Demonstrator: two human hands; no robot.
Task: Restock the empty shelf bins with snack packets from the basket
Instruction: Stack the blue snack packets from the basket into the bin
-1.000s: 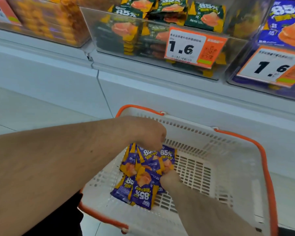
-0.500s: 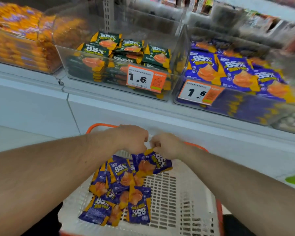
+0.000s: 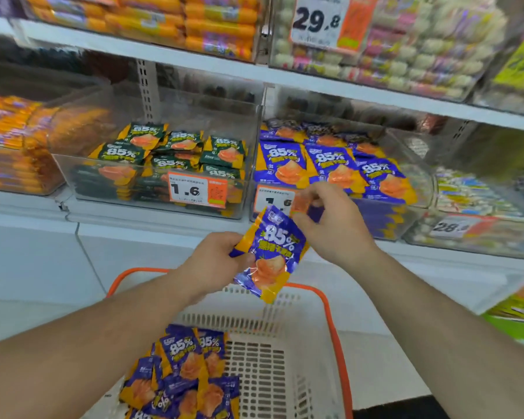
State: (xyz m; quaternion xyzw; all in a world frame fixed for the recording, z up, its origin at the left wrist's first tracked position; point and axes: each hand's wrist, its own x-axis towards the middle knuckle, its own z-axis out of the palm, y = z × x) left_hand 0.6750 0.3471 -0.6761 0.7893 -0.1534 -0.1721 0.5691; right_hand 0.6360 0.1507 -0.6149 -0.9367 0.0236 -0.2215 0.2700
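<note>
Here our left hand [image 3: 215, 261] and right hand [image 3: 336, 225] both grip one purple snack packet [image 3: 270, 252]. It hangs above the basket [image 3: 336, 328], before the purple bin [image 3: 406, 225].

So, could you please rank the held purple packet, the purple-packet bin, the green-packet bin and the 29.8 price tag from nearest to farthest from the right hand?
1. Held purple packet, touching the right hand.
2. Purple-packet bin, just behind.
3. Green-packet bin, to the left.
4. 29.8 price tag, top shelf.

open space above purple bin [image 3: 406, 225] — shelf board [image 3: 315, 77] overhead, clear front wall, stacked purple packets [image 3: 333, 164] inside
</note>
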